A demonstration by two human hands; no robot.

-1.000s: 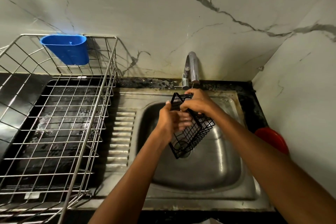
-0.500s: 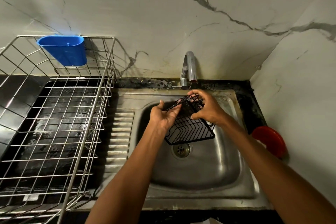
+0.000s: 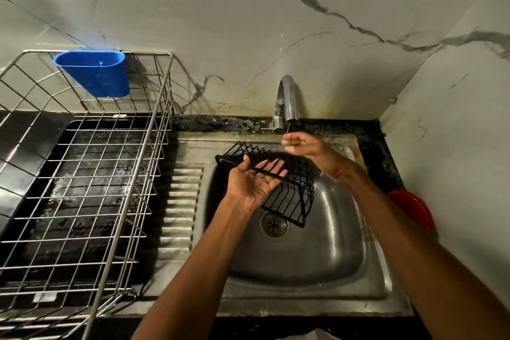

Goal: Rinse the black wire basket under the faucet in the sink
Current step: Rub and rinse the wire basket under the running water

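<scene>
Black wire basket (image 3: 287, 196) over sink (image 3: 345, 270), on left hand (image 3: 255, 183), empty.

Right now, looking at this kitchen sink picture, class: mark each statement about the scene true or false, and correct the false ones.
1. The black wire basket is held over the sink. True.
2. The blue cup lies inside the sink bowl. False: it hangs on the back rail of the wire dish rack.
3. The left hand lies open, palm up, against the basket. True.
4. The right hand grips the rack. False: it is just below the faucet spout.
5. The red object lies left of the sink. False: it is on the right.
</scene>
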